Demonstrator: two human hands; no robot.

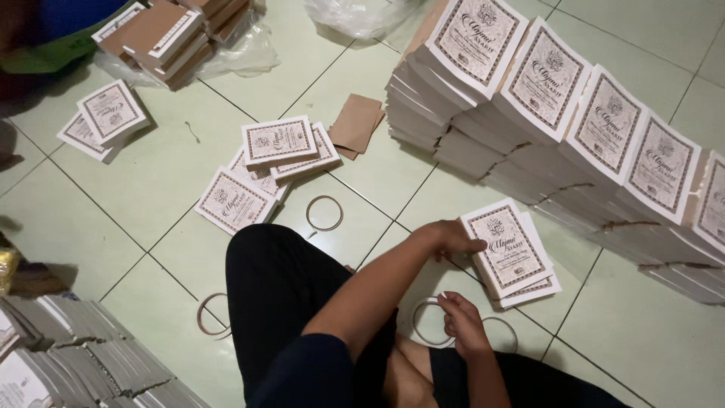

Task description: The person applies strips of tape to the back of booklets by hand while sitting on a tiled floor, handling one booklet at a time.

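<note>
Paper booklets (512, 255), flat and white with patterned borders, lay under the open left hand (453, 237); the right hand (462, 321) pinched a thin rubber band (424, 326); tall booklet stacks (551, 121) stood beyond.

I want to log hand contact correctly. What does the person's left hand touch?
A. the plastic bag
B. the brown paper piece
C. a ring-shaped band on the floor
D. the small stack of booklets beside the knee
D: the left hand rests on the edge of the small stack of booklets, while the right hand is at a ring-shaped band.
</note>
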